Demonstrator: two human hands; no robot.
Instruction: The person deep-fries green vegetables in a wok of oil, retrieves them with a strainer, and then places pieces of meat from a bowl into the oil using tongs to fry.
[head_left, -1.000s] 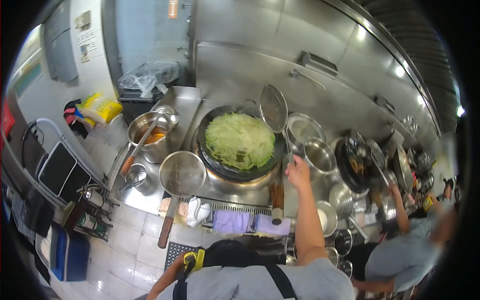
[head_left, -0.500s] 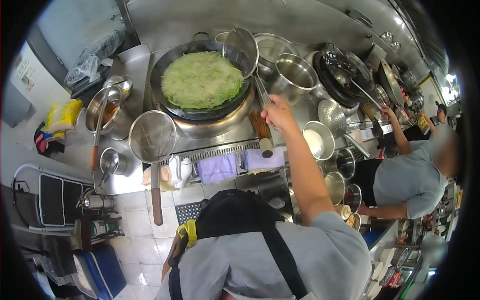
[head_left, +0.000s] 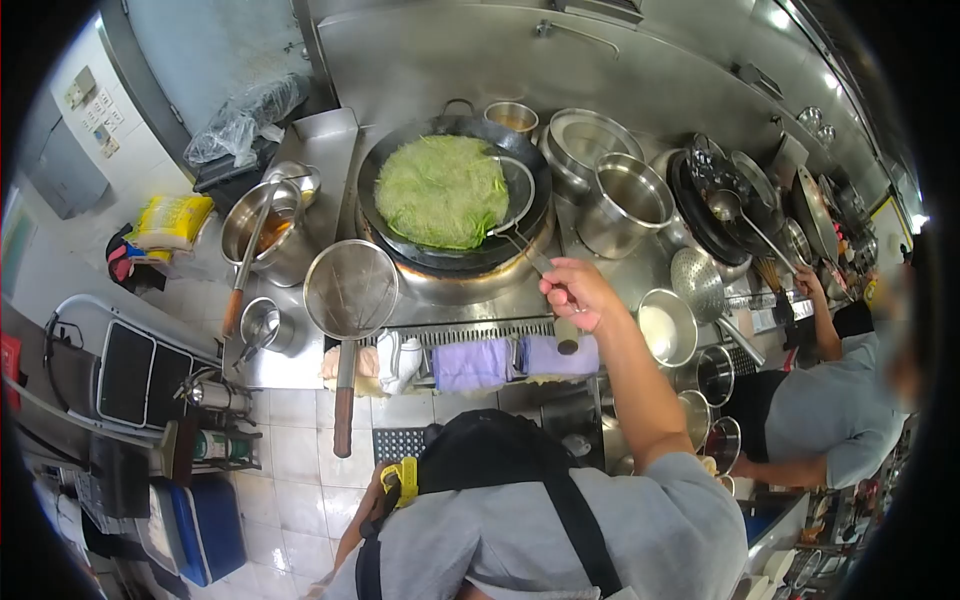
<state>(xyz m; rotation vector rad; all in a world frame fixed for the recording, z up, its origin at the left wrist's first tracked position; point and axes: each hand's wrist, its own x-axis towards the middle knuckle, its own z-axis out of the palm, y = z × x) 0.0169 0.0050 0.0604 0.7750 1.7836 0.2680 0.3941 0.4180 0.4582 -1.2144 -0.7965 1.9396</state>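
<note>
My right hand is closed around the handle of a wire-mesh strainer. Its round head is tilted into the right side of a big black wok, against a heap of pale green shredded vegetables. Light haze lies over the heap, and part of the strainer's rim is hidden by it. Below my right hand is the round handle end of a bamboo brush. My left arm hangs down beside my body, and the left hand is out of sight.
A second strainer rests left of the wok, its handle past the counter edge. Steel pots stand to the right, folded purple cloths along the front. A co-worker at the right holds a ladle over another wok.
The strainer's head has come down from above the wok's right rim into the wok beside the vegetables. The whole view has shifted right and down.
</note>
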